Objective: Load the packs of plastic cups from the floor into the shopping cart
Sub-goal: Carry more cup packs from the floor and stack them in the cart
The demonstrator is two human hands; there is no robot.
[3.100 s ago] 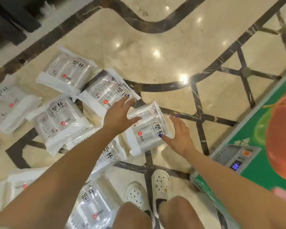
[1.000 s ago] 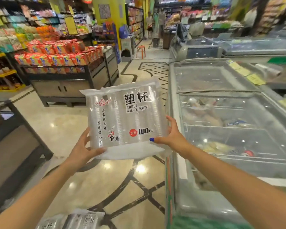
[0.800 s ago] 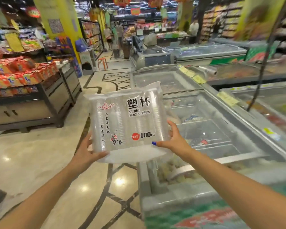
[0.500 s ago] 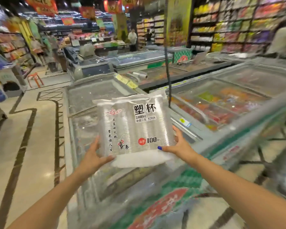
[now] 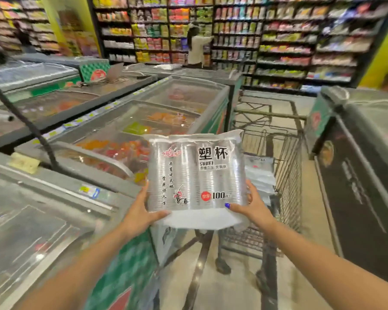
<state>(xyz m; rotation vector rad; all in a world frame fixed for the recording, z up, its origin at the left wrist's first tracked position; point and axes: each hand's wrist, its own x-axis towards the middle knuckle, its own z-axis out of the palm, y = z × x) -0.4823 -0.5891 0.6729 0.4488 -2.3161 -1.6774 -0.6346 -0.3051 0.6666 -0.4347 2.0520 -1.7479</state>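
Both hands grip one pack of plastic cups [image 5: 195,177] upright — left hand [image 5: 141,217] and right hand [image 5: 253,209], fingers curled round its lower corners — just before the shopping cart [image 5: 289,175], where another pack [image 5: 259,173] lies.

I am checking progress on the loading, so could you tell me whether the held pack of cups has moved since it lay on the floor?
Yes. The pack of cups was lifted off the floor and now hangs beside the freezer, before the shopping cart.
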